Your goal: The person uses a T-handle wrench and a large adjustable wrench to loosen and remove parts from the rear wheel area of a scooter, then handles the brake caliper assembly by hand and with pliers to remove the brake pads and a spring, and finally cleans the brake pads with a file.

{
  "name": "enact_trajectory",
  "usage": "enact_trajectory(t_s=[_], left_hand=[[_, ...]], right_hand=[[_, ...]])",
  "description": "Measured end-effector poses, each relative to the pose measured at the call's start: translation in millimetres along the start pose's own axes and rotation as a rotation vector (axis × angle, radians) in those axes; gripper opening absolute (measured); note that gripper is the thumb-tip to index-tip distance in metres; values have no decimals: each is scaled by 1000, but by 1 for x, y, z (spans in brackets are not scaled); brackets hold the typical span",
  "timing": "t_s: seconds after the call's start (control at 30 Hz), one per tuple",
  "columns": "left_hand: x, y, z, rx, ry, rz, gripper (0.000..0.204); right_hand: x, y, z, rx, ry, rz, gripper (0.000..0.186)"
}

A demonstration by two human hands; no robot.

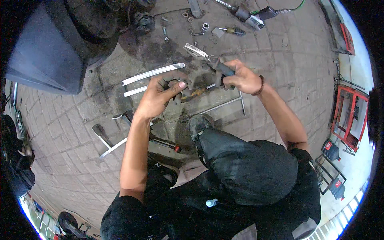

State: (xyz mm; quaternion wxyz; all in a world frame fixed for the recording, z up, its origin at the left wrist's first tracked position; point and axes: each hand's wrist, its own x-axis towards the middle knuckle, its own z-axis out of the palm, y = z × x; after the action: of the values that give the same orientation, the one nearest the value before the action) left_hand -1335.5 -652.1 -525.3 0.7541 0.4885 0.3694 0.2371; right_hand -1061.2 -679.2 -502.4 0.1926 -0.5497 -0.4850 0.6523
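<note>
1. Presently the plier-like tool (214,62) is above the paved floor (300,60), in the right hand (242,76), whose fingers close around its dark grip; its bright metal head points up and left. Holding it by the grip probably leaves the head free and in plain view.
2. The left hand (165,91) is near it, palm turned inward, fingers curled and thumb pressed close to them. Whether it pinches something small, I cannot tell.
3. Just beside the left hand lie 2 silver bars (153,73), roughly parallel, perhaps set down so for easy reach. The hand hides part of the lower bar.
4. Nearer the body, a thin metal rod (218,106) with a bent end lies beyond the shoe (199,124). The raised leg (248,168) blocks the view of the ground beneath, and the left forearm crosses in front of a T-shaped metal piece (114,148) and a red-tipped tool (166,144).
5. Farther out, a socket (205,27), a screwdriver (235,31) and a power tool (248,18) with a green hose (298,6) lie loosely scattered. A large grey-blue panel (44,52) fills the upper left, limiting room there.
6. At the far right stands a red frame (338,108).
</note>
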Motion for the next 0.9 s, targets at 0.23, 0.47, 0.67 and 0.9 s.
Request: enact_trajectory(t_s=[0.23, 0.47, 0.67, 0.9], left_hand=[[11, 3, 12, 132, 48, 66, 25], [6, 14, 13, 214, 111, -139, 24], [-4, -17, -9, -15, 252, -123, 25], [-5, -37, -9, 359, 347, -127, 38]], right_hand=[[4, 8, 18, -231, 215, -127, 10], [4, 35, 13, -828, 455, -386, 21], [13, 67, -21, -865, 582, -209, 30], [-9, 102, -2, -652, 102, -163, 42]])
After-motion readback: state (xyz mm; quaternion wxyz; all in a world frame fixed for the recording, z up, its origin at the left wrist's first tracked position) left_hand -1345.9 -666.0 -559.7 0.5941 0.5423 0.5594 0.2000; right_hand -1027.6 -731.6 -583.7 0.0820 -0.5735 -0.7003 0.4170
